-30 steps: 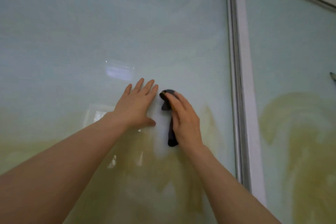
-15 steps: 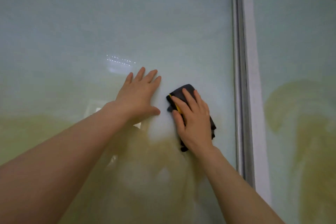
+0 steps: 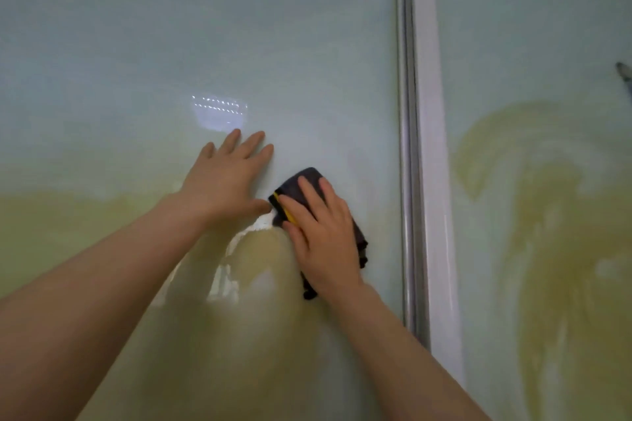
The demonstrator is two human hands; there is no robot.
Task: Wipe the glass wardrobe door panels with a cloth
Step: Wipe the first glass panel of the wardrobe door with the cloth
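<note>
A pale green glass door panel with yellowish swirls fills the left and middle of the view. My right hand presses a dark cloth with a yellow edge flat against this panel, fingers spread over it. Part of the cloth hangs below my palm. My left hand lies flat on the glass just left of the cloth, fingers apart, holding nothing; its thumb almost touches the cloth. A second glass panel stands to the right.
A vertical metal and white frame strip separates the two panels, close to the right of the cloth. A bright light reflection shows on the glass above my left hand. A small dark object sits at the right edge.
My right hand has flattened over the cloth and slid it to the right and a little down. My left hand has stayed flat on the glass.
</note>
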